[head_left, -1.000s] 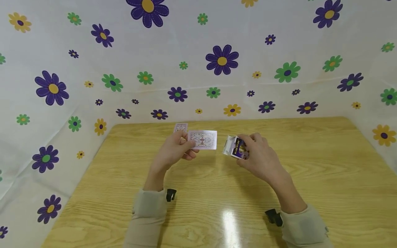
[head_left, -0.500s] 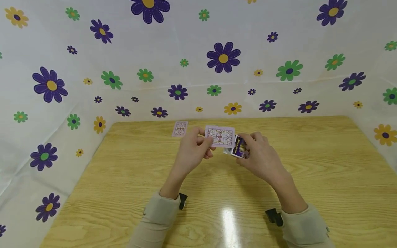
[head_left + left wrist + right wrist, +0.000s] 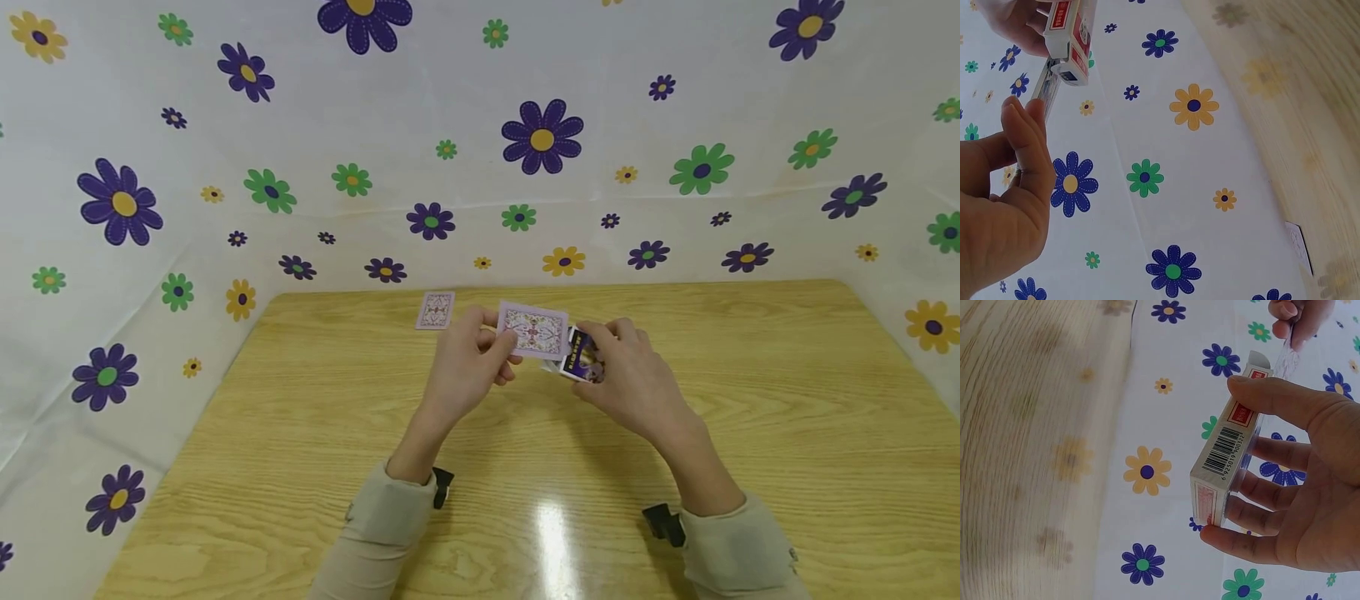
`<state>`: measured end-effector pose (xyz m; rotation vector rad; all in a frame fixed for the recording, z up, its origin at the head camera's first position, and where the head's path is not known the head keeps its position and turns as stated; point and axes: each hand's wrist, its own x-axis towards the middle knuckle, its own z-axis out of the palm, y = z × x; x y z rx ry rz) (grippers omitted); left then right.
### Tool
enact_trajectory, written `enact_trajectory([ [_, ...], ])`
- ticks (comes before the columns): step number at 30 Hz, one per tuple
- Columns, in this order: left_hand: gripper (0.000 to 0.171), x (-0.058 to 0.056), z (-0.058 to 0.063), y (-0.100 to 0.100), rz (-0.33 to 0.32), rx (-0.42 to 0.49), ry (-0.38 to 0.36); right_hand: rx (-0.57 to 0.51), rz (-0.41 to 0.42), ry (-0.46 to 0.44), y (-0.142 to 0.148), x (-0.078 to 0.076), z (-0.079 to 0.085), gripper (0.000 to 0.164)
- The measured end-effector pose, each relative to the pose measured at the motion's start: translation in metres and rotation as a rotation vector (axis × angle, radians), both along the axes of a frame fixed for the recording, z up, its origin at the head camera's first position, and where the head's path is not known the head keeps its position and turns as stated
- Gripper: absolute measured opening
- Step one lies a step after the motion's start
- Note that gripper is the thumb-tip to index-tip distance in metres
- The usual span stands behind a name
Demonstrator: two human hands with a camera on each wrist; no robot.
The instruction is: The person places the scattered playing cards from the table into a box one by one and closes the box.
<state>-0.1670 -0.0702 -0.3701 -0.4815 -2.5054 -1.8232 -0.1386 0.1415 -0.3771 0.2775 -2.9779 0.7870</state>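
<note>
My left hand (image 3: 465,367) pinches a playing card (image 3: 537,330) between thumb and fingers, patterned back up; whether more cards lie beneath it cannot be told. The card's right end meets the open end of a small card box (image 3: 582,357) and covers part of it. My right hand (image 3: 637,383) grips this box by its sides, thumb along one edge and fingers opposite. In the right wrist view the box (image 3: 1225,453) shows a barcode side and a raised flap. Seen from the left wrist, the card (image 3: 1047,94) stands edge-on at the box's mouth.
Another playing card (image 3: 436,311) lies back up on the wooden table (image 3: 300,467), near its far edge. A white cloth with flowers (image 3: 600,150) hangs behind the table and along both sides.
My left hand has moved right with the card, bringing it to the box's mouth and uncovering the card on the table. The right hand and box have hardly moved.
</note>
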Motion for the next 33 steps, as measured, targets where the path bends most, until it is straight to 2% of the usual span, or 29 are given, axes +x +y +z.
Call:
enact_trajectory([
  [6, 0.017, 0.001, 0.000, 0.002, -0.010, -0.020, -0.023, -0.003, 0.002, 0.001, 0.001, 0.000, -0.001, 0.076],
  [9, 0.027, 0.002, 0.001, 0.002, -0.005, -0.054, -0.029, 0.000, 0.004, 0.001, 0.001, 0.001, -0.001, 0.076],
  [14, 0.042, 0.003, 0.003, 0.003, -0.019, -0.110, -0.004, 0.006, 0.005, 0.003, 0.001, 0.000, -0.001, 0.076],
  [20, 0.040, 0.003, 0.001, 0.002, -0.028, -0.160, 0.036, 0.008, 0.005, -0.002, 0.001, 0.000, -0.001, 0.076],
  [26, 0.041, 0.004, 0.000, 0.004, -0.025, -0.233, 0.101, 0.010, 0.013, 0.007, 0.000, 0.000, -0.001, 0.076],
  [33, 0.039, 0.007, -0.001, 0.011, 0.016, -0.344, 0.265, 0.011, 0.020, 0.028, 0.000, 0.000, -0.002, 0.074],
])
